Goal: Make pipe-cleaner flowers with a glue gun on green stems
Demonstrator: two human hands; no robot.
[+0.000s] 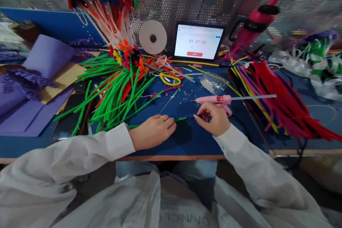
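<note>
Left hand (155,131) grips a green stem (182,118); right hand (214,119), apart, pinches a blue piece (196,116). Between them, bare counter (191,142) reaches the front edge (191,157).

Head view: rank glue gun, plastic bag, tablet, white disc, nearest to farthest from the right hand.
From the right hand:
1. Pink glue gun, just beyond.
2. Clear plastic bag, farther back.
3. Tablet, at the back.
4. White disc, back left.

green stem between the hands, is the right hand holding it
No, the green stem sticks out from the left hand and its tip stops short of the right hand.
</note>
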